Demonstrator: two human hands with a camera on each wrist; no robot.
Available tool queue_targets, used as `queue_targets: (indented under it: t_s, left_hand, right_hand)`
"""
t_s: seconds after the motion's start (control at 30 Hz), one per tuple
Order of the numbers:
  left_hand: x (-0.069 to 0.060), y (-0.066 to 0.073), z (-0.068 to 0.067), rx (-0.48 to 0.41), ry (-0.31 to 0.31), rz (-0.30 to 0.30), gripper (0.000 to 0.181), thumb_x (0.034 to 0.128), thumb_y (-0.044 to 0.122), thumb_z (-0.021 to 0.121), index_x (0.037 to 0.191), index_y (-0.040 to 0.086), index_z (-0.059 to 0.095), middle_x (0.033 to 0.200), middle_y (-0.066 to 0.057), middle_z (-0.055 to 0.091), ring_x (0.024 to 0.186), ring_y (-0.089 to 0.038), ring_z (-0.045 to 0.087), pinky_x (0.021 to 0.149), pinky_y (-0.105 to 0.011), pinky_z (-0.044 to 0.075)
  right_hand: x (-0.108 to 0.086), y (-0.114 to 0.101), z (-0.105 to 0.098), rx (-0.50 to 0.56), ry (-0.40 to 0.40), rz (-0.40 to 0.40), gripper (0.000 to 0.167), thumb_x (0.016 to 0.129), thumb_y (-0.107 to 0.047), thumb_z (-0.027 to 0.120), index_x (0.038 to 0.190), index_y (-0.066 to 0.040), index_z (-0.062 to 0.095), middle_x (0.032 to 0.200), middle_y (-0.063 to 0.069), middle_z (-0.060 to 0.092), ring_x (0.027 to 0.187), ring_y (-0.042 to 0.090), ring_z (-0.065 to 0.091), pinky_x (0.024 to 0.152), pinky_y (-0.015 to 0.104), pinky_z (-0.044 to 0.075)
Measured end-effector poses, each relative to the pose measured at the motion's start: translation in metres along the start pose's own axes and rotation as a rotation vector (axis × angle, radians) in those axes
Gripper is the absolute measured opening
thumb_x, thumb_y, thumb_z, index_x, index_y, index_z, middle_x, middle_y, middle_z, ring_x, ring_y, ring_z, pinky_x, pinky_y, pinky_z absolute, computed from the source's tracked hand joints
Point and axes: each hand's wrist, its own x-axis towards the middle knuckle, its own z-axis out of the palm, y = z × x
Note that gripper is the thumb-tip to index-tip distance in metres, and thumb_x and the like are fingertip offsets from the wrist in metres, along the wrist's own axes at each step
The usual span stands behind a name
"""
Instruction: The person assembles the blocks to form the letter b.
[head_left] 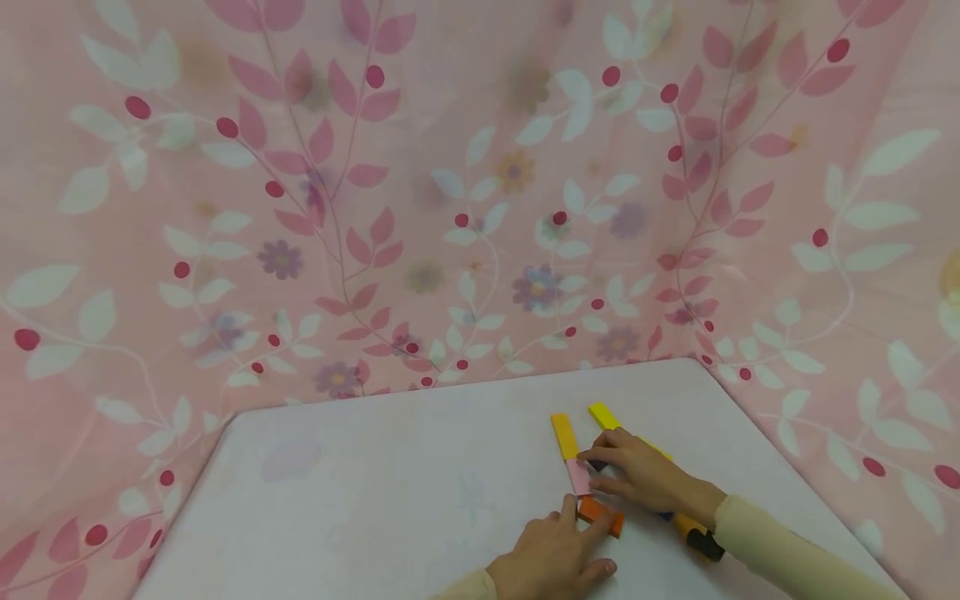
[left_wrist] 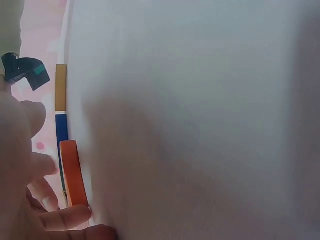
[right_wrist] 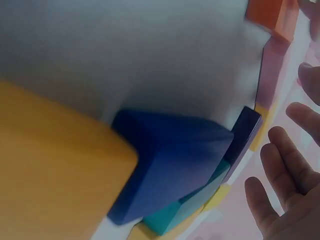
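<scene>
In the head view my left hand (head_left: 551, 550) touches an orange block (head_left: 602, 517) on the white table, with its fingers fairly straight. The left wrist view shows fingertips (left_wrist: 75, 218) against one end of that block. My right hand (head_left: 641, 471) reaches over the blocks from the right, fingers near a pink block (head_left: 579, 479) that runs on from a yellow-orange one (head_left: 564, 436). Beneath this hand is a dark purple block (right_wrist: 243, 142). From the right wrist its fingers (right_wrist: 280, 170) look extended, with no block between them.
A bright yellow block (head_left: 603, 415) lies beyond the right hand. Close to the right wrist are a blue block (right_wrist: 172, 155), a teal block (right_wrist: 187, 205) and a large yellow-orange block (right_wrist: 60, 165). Pink floral cloth (head_left: 480, 183) surrounds the white table (head_left: 360, 483).
</scene>
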Motion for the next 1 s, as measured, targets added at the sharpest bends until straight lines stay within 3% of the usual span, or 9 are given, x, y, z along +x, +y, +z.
queue_targets:
  t_s: [0.2, 0.47, 0.7, 0.9, 1.0]
  left_hand:
    - [-0.001, 0.002, 0.0, 0.019, 0.009, 0.027, 0.053, 0.1065, 0.064, 0.048, 0.154, 0.04, 0.05, 0.131, -0.003, 0.055, 0.071, -0.01, 0.054, 0.049, -0.022, 0.039]
    - [-0.008, 0.001, 0.0, 0.02, 0.022, 0.022, 0.05, 0.1065, 0.063, 0.049, 0.15, 0.04, 0.054, 0.122, -0.001, 0.057, 0.074, -0.009, 0.051, 0.048, -0.021, 0.037]
    - [-0.018, -0.002, 0.001, -0.057, 0.007, 0.007, 0.043, 0.108, 0.062, 0.046, 0.14, 0.037, 0.06, 0.11, 0.003, 0.051, 0.079, -0.008, 0.045, 0.049, -0.02, 0.036]
    - [-0.027, -0.008, 0.001, -0.104, -0.016, -0.009, 0.045, 0.109, 0.063, 0.042, 0.141, 0.038, 0.06, 0.113, 0.004, 0.051, 0.086, -0.007, 0.045, 0.053, -0.021, 0.039]
    - [-0.031, -0.011, 0.0, -0.103, 0.007, -0.006, 0.046, 0.1093, 0.063, 0.041, 0.14, 0.037, 0.062, 0.112, 0.003, 0.053, 0.087, -0.007, 0.045, 0.053, -0.02, 0.038]
  right_hand:
    - [0.003, -0.002, 0.007, 0.013, -0.017, -0.035, 0.033, 0.097, -0.039, 0.079, 0.125, -0.023, 0.079, 0.116, -0.006, 0.066, 0.101, 0.008, 0.06, 0.09, 0.036, 0.059]
    - [0.007, 0.0, 0.009, 0.013, -0.023, -0.059, 0.039, 0.096, -0.04, 0.08, 0.126, -0.016, 0.08, 0.115, -0.003, 0.066, 0.099, 0.007, 0.058, 0.085, 0.03, 0.057]
    - [0.007, -0.003, 0.006, 0.027, -0.043, -0.065, 0.041, 0.096, -0.039, 0.079, 0.128, -0.013, 0.078, 0.118, 0.001, 0.065, 0.105, 0.014, 0.061, 0.089, 0.035, 0.059]
    - [0.009, -0.005, 0.004, 0.076, -0.054, -0.074, 0.039, 0.095, -0.038, 0.081, 0.125, -0.014, 0.08, 0.121, 0.002, 0.065, 0.108, 0.018, 0.064, 0.093, 0.038, 0.06]
    - [0.011, -0.008, 0.003, 0.112, -0.069, -0.073, 0.039, 0.093, -0.041, 0.082, 0.124, -0.016, 0.081, 0.123, 0.001, 0.066, 0.109, 0.019, 0.063, 0.095, 0.038, 0.059]
